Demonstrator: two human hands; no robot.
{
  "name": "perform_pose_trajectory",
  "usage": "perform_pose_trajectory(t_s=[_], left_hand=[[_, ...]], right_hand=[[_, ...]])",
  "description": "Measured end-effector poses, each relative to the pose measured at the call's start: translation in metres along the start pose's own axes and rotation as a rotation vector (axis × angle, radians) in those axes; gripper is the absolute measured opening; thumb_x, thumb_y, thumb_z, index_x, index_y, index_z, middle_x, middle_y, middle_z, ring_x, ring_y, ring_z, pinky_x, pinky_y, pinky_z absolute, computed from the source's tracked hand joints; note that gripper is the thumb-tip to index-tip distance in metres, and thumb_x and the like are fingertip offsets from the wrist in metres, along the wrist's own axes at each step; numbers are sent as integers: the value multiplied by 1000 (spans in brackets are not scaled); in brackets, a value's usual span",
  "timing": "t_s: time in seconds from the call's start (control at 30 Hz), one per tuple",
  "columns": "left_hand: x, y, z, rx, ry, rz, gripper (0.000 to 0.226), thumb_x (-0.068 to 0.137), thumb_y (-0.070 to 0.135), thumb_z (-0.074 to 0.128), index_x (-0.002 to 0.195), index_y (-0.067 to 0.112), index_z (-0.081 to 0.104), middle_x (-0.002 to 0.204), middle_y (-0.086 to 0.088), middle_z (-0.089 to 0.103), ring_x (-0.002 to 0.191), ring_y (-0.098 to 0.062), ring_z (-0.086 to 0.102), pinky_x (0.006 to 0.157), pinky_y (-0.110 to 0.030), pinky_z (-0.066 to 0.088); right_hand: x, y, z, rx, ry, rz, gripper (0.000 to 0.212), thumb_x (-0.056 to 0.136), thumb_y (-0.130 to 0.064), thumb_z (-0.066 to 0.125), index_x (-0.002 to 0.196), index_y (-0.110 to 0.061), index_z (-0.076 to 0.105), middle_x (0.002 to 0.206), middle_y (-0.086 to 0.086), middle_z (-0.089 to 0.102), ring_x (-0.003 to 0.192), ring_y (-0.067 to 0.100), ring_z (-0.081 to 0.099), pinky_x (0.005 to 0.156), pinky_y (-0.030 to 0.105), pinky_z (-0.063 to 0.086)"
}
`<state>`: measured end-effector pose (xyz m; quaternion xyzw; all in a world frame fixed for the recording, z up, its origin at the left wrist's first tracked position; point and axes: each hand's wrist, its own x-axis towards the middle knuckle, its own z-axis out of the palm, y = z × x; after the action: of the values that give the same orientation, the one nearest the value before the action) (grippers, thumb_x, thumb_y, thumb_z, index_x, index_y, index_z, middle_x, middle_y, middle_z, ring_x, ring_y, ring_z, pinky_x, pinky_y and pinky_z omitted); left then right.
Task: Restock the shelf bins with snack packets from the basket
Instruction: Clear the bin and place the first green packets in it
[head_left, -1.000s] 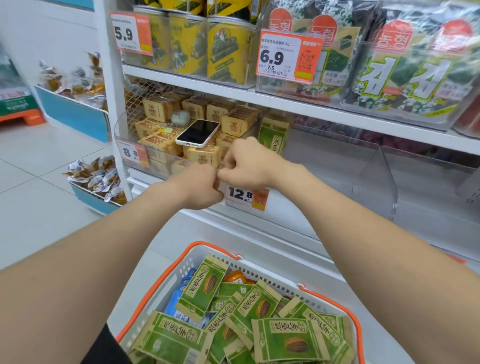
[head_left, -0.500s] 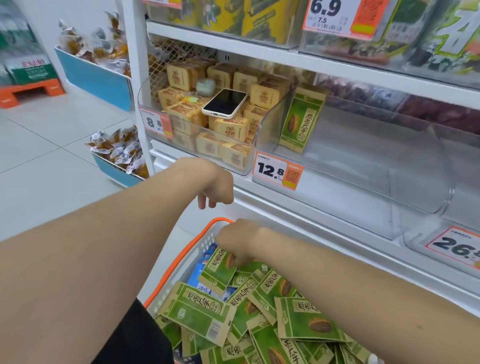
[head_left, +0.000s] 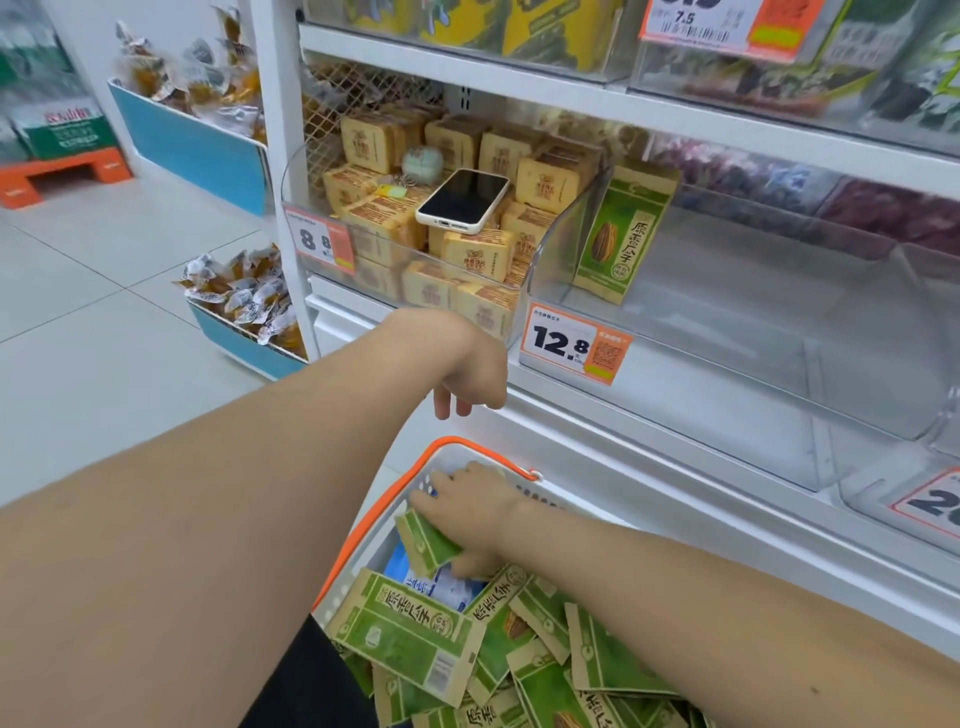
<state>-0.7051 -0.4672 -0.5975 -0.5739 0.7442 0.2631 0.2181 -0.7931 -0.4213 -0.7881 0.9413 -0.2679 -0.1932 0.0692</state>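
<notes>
The right hand (head_left: 470, 512) reaches down into the basket (head_left: 363, 525). Its fingers (head_left: 434, 496) curl over the top edge of one green packet (head_left: 427, 543) with the thumb underneath, so the packet is pinched and held tilted above the heap (head_left: 524, 644). The left hand (head_left: 475, 371) hangs from a bent wrist in front of the shelf edge, above the basket's orange rim. Its fingers droop loosely, slightly apart, holding nothing and touching nothing.

By count, there is one green packet in the right hand's grasp. One upright packet (head_left: 621, 234) of the same kind stands at the left end of the clear bin (head_left: 737, 374), just beside its left wall and behind the 12.8 price tag (head_left: 574, 343). The heap in the basket holds at least ten green packets, overlapping too much for an exact number. One blue-and-white packet (head_left: 441, 587) shows among them, just below the held one. In the neighbouring bin to the left, tan packets (head_left: 475, 249) are stacked too densely to count. One phone (head_left: 462, 200) lies screen up on top of them.
</notes>
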Motion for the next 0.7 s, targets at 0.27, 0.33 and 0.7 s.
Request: perform_pose_trajectory(t_s=[0.27,0.33,0.7], left_hand=[[-24,-3,-9,57,148,-167,44,110,27,34,148,8,43,140,-15,54,82,-27,69,60,-35,55],[-29,-5,-10,-28,159,-194,41,110,34,35,136,6,49,131,-17,60,81,-30,73,67,-38,61],[-37,9,-18,-400,759,60,57,106,52,51,66,11,55,61,-8,58,55,-26,61,50,-32,43]], right_hand=[[-40,26,-55,667,409,506,64,75,-73,63,102,-21,38,79,-6,57,71,21,58,59,36,39],[-47,24,-64,841,567,646,68,69,-79,66,98,-25,36,80,-10,60,73,15,61,59,37,46],[-86,29,-117,1261,1263,938,34,102,-50,53,93,-18,56,90,-7,61,92,17,58,85,40,47]])
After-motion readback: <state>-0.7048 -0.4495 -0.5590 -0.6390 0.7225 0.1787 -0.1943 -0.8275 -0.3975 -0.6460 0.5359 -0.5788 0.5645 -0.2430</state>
